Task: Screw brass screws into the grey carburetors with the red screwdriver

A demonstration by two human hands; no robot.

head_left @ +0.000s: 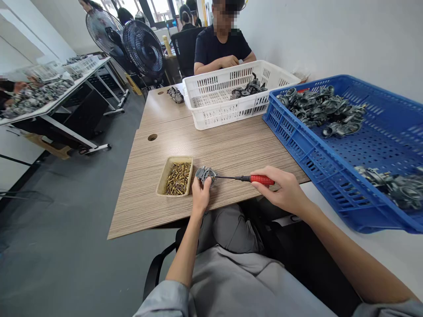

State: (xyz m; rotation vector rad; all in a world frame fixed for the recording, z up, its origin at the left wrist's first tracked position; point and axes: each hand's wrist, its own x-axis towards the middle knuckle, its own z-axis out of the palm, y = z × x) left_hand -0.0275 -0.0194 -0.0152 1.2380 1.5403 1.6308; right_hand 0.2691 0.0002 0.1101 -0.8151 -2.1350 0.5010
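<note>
My left hand (201,196) grips a small grey metal carburetor body (206,173) just above the front part of the table. In my right hand (280,187) is a screwdriver (262,179) with a red handle and a dark shaft. It lies nearly level, and its tip meets the right side of the carburetor; the exact contact point is too small to make out. Left of the carburetor stands a cream tray (160,188) filled with small brass-coloured threaded parts (178,178).
A blue crate (297,145) of carburetors is at the right. Behind the table's middle sits a white crate (221,115) with several more. A carburetor (175,94) lies at the far left. Across the table sits a person (221,48). Fans (143,48) stand at back left.
</note>
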